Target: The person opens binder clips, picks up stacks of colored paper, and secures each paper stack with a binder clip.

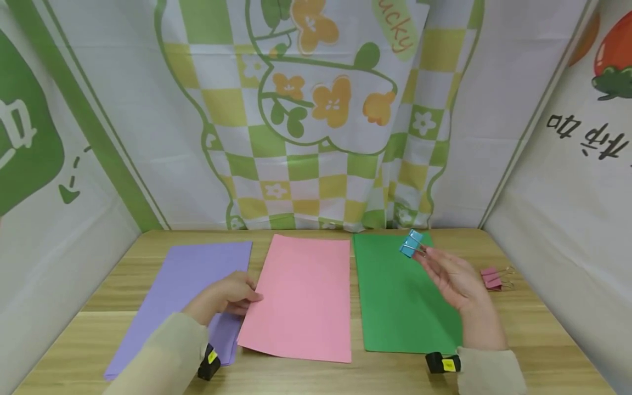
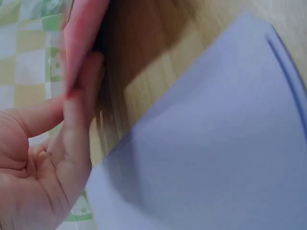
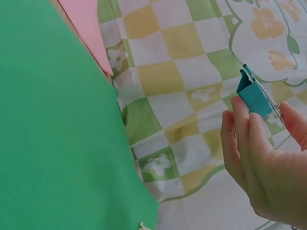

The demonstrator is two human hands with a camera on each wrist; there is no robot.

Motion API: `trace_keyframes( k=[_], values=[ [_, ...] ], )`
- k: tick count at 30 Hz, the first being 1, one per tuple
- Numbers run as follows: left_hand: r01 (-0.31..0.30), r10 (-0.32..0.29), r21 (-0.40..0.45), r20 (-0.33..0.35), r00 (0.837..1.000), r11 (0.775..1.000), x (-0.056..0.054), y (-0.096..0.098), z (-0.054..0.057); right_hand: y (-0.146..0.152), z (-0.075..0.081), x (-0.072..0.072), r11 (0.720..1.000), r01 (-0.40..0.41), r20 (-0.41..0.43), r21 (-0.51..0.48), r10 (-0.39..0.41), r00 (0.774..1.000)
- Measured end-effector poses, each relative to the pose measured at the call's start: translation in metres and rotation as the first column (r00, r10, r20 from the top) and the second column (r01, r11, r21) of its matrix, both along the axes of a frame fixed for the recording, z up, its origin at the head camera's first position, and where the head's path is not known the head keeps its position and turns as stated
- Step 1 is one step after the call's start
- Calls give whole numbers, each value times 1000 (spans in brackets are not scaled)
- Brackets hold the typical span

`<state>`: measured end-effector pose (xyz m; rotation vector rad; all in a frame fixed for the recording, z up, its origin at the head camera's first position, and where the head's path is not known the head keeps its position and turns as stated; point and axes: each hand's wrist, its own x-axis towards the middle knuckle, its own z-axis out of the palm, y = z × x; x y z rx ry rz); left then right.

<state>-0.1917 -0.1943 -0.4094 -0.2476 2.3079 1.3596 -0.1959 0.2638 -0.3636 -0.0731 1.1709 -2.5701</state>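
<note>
In the head view my left hand [image 1: 229, 294] pinches the left edge of the pink paper [image 1: 306, 296] between thumb and fingers. That edge is raised off the table, as the left wrist view shows, with the pink paper [image 2: 86, 33] between thumb and fingertips. My right hand [image 1: 456, 277] holds a blue binder clip [image 1: 412, 243] by its wire handles, above the green paper [image 1: 405, 296]. The clip [image 3: 255, 96] has its folded metal body facing away from the palm in the right wrist view.
Purple paper [image 1: 197, 269], more than one sheet, lies at the left, partly under my left forearm. A pink binder clip [image 1: 491, 278] lies on the wooden table [image 1: 538, 329] at the right. A patterned cloth [image 1: 316, 181] hangs behind the table's far edge.
</note>
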Motion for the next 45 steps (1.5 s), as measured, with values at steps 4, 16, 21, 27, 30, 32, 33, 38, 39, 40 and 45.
trace_keyframes(
  k=[4,16,21,27,30,32,33,38,39,40,45],
  values=[
    [16,-17,68,10,1000,998,1,-3,1,-2,1,0,1000,11,18,-4,-11,1000],
    [31,-9,192,-113,994,981,18,-14,-2,-11,-4,-1,994,-108,-87,22,110,990],
    [32,10,219,-186,982,975,26,-16,-5,-12,-4,-1,998,-67,-61,2,67,996],
    [8,51,244,-237,970,970,36,-17,-8,-16,-4,-1,997,-28,-68,66,33,997],
    [7,58,256,-247,967,967,40,-17,-7,-18,-2,0,996,1,-65,93,5,998],
    [23,50,274,-256,965,961,41,-17,-5,-19,-1,1,994,25,-55,105,-20,998],
    [31,45,283,-260,964,959,42,-18,-4,-19,0,2,993,40,-53,110,-34,998],
    [50,42,312,-282,959,949,43,-16,0,-19,4,2,989,66,-47,132,-61,997],
    [48,45,314,-284,958,948,44,-15,1,-19,4,3,990,64,-48,127,-58,997],
    [46,49,315,-287,957,948,44,-15,2,-19,5,3,991,58,-51,120,-52,997],
    [-5,98,308,-286,953,951,48,-12,5,-18,4,4,998,12,-86,56,-7,996]
  ],
)
